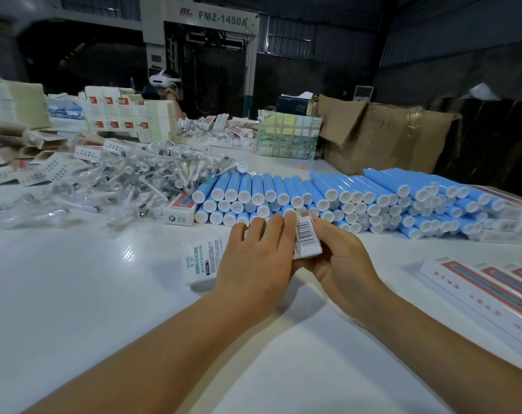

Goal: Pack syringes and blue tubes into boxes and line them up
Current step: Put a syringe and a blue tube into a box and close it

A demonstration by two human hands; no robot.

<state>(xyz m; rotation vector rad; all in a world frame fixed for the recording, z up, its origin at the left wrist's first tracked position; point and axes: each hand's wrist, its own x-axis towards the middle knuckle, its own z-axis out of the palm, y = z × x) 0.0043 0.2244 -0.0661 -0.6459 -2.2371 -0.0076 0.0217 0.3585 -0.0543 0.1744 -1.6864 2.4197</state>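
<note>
Both my hands hold a white box (201, 259) printed with green text, lying across the table's middle. My left hand (258, 261) covers its middle from above, fingers curled over the far edge. My right hand (340, 261) grips the box's right end, where a barcode flap (306, 237) stands up between the fingers. Just beyond, a stacked row of blue tubes (328, 195) with white caps stretches to the right. A heap of plastic-wrapped syringes (128, 180) lies at the left. Closed boxes (487, 291) lie side by side at the right.
One closed box (180, 210) rests against the tube stack's left end. Flat and folded cartons (23, 162) pile up at the far left. Cardboard cases (382, 135) stand at the back right. A person with a white headset (164, 80) sits across the white table (74, 294).
</note>
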